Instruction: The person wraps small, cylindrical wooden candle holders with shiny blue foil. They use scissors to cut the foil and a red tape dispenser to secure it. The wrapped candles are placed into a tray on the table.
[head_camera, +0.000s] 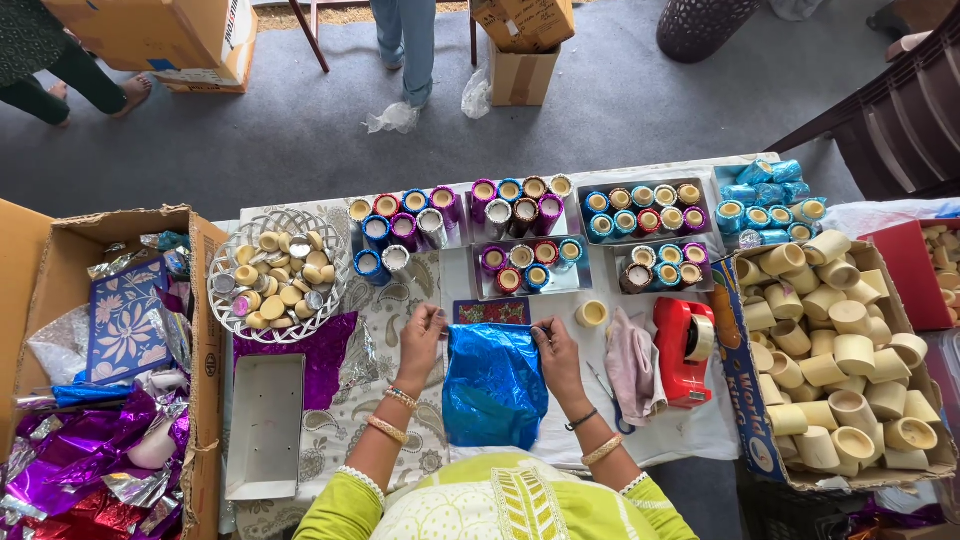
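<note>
Left hand (420, 335) and right hand (555, 345) reach forward, each grip pinched shut.

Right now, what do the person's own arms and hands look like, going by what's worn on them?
Both arms are bare below short lime-green sleeves edged with white beaded trim. The left hand has gold bangles and a thin beaded bracelet on its wrist; the right hand has a dark thread band and a gold bangle.

a sheet of foil (494, 385) is lying on the table (700, 430) between the left hand (420, 335) and right hand (555, 345). a tape dispenser (685, 350) is sitting to its right, a round basket (335, 262) to its left, trays of wrapped cups (530, 280) behind it.
</note>
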